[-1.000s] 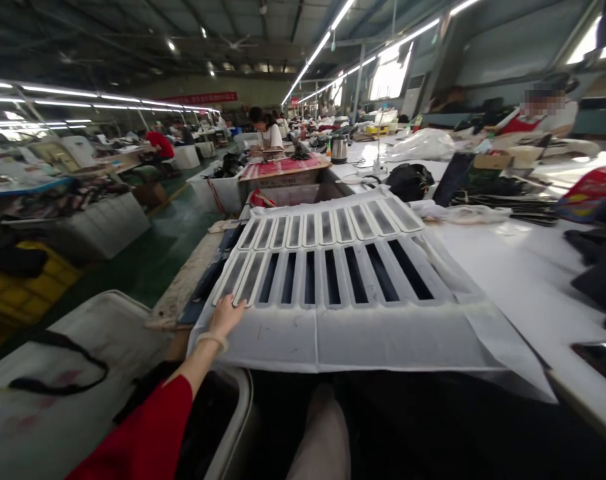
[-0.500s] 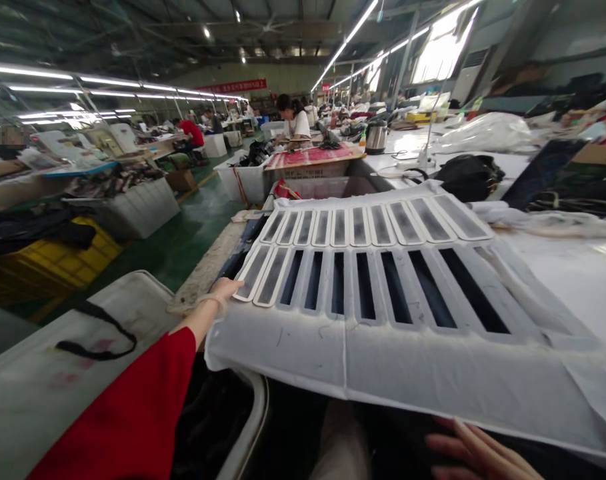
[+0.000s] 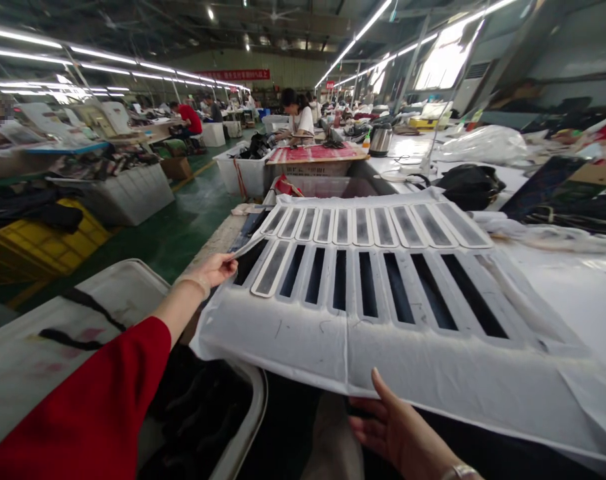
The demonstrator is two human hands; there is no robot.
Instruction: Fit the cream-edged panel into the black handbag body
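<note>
A white cloth sheet lies over the table before me, with two rows of long slots. Grey strips with pale borders fill the far row; in the near row one strip lies flat at the left, and the other slots show dark. My left hand pinches the end of another strip, lifted at the sheet's left edge above an uncovered dark slot. At the sheet's front edge is my right hand, fingers spread and thumb up, holding nothing.
A white bin with dark items stands at the lower left. A yellow crate is farther left. Beyond the sheet, a person works at a red-topped table. A black bag lies at the right.
My left hand has lifted the leftmost near-row strip off its slot, baring the dark opening. My right hand has moved left and up to the sheet's front edge.
</note>
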